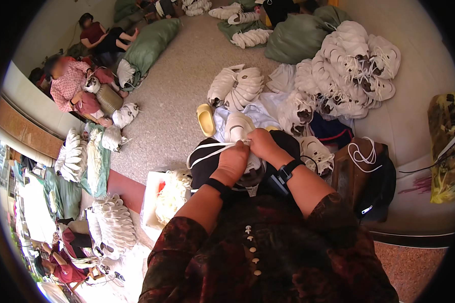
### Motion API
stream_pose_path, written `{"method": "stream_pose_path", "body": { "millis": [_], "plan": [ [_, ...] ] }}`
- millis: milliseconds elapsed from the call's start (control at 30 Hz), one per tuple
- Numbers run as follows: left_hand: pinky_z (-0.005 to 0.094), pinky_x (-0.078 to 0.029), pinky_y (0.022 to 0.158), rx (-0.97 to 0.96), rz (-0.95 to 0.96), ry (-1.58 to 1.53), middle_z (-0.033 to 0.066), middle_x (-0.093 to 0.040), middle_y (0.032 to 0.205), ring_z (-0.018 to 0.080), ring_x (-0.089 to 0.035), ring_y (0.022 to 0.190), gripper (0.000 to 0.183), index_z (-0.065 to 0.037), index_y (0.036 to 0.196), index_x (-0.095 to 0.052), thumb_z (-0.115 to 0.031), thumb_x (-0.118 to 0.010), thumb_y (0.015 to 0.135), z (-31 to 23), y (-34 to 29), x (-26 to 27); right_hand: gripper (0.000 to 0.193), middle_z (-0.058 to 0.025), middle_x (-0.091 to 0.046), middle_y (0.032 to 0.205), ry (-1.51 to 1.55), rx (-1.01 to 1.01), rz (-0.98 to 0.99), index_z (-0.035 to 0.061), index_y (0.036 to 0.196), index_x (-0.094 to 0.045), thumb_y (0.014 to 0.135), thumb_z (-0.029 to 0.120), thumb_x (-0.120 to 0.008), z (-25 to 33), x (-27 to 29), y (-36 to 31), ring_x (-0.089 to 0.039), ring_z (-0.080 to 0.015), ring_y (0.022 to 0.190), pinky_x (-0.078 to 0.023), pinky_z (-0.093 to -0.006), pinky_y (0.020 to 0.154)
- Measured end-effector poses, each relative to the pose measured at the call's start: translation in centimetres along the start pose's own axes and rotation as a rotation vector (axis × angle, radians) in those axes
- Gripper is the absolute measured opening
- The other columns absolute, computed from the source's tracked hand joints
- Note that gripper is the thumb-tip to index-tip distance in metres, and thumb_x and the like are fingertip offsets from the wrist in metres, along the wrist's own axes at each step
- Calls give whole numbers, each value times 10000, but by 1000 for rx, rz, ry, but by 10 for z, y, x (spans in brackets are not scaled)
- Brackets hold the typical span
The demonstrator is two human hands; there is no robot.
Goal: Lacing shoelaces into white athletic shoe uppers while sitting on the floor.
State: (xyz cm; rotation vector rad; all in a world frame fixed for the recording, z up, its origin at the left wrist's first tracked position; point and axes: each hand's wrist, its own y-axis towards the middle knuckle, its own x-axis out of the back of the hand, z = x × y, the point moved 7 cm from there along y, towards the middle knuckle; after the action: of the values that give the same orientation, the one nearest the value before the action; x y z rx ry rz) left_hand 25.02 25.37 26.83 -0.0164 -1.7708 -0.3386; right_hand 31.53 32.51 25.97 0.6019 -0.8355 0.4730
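A white shoe upper [238, 125] rests on my lap, toe end pointing away from me. Over it, my left hand [233, 160] is closed in a pinch on a white shoelace [203, 146], whose loose loop hangs out to the left. Close beside it, my right hand [264, 146] has its fingers pressed together at the lacing of the upper, seemingly on the same lace. The fingertips of both hands meet and partly hide the eyelets. The lower part of the upper shows between my wrists.
At my left stands a white box of laces [173, 198]. Beyond my lap lie a yellow clog [206, 120] and stacked white uppers [243, 87]. A large heap of uppers [351, 65] rises at right, beside green sacks [301, 38]. Other people [71, 83] sit along the left.
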Motion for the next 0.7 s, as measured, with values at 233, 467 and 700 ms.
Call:
{"method": "stream_pose_path", "body": {
  "millis": [233, 467, 700],
  "plan": [
    [364, -499, 597, -38, 26, 33, 127, -563, 822, 276, -616, 717, 107, -50, 806, -583, -72, -516, 726, -4, -3, 0, 36, -215, -566, 659, 24, 128, 55, 17, 607, -587, 579, 30, -568, 8, 6, 6, -559, -409, 700, -448, -461, 641],
    [365, -498, 579, -79, 80, 73, 120, -560, 833, 271, -614, 706, 187, -48, 912, -576, -71, -513, 737, -8, -8, 2, 94, -218, -584, 715, -5, 30, 218, 21, 667, -628, 585, 36, -584, -1, -2, 8, -578, -389, 732, -463, -437, 654],
    [355, -499, 569, -19, -20, 47, 121, -551, 857, 274, -607, 696, 355, -55, 1107, -539, -68, -508, 754, -8, -9, 14, 79, -223, -575, 701, 14, 48, 222, 21, 658, -617, 598, 31, -566, 3, 1, 8, -567, -401, 718, -451, -444, 635]
  ]
}}
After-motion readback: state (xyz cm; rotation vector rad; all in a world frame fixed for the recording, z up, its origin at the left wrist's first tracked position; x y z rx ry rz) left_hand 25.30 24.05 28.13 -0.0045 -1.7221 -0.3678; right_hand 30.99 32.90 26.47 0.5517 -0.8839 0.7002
